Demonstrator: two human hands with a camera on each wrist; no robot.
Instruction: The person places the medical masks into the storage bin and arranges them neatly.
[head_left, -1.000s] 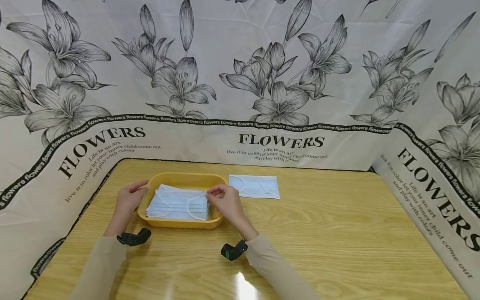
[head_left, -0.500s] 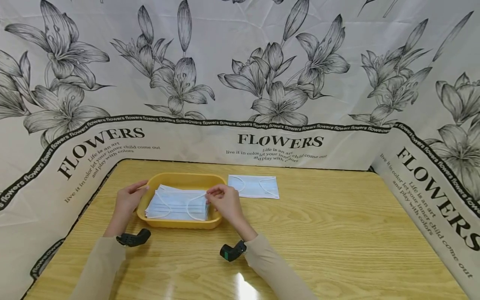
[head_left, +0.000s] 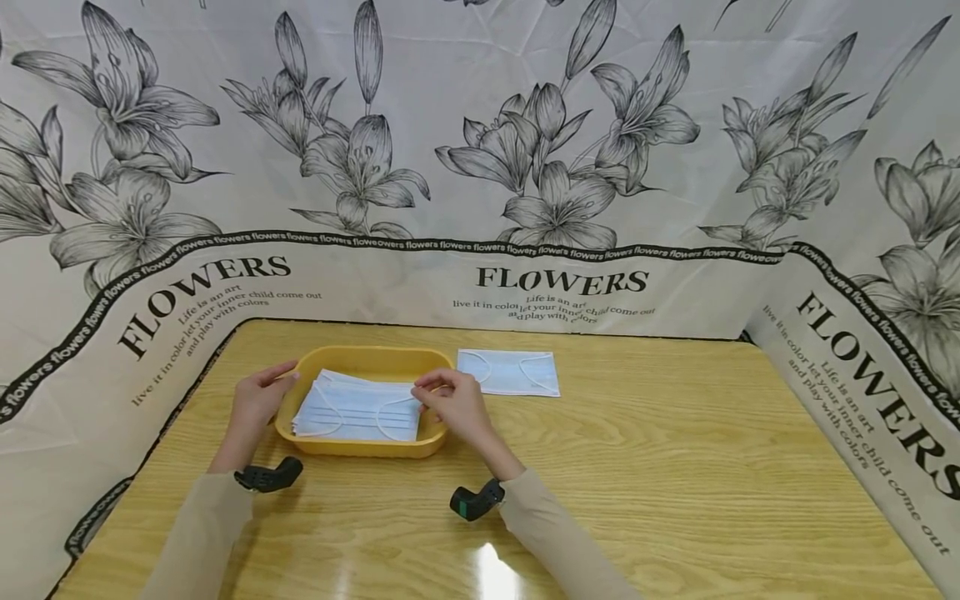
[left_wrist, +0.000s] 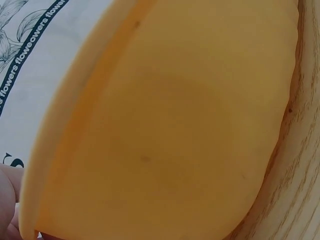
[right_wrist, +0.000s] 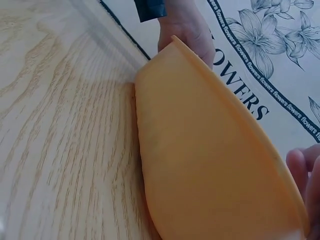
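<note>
A yellow tray [head_left: 365,360] sits on the wooden table and holds a stack of pale blue face masks [head_left: 352,410] with white ear loops. My left hand [head_left: 283,378] grips the tray's left rim. My right hand [head_left: 424,392] pinches the right end of the top mask at the tray's right rim. The left wrist view is filled by the tray's outer wall [left_wrist: 165,130], with a fingertip [left_wrist: 7,200] at the lower left. The right wrist view shows the tray's wall [right_wrist: 210,160], my right fingers [right_wrist: 306,170] and the left hand [right_wrist: 187,27] beyond.
A single face mask [head_left: 510,372] lies flat on the table [head_left: 637,467] just right of the tray. A floral cloth screen [head_left: 480,167] printed "FLOWERS" walls in the table at the back and both sides.
My right hand and forearm have shifted slightly to the right and the top mask lies flatter on the stack. The left hand has stayed on the rim.
</note>
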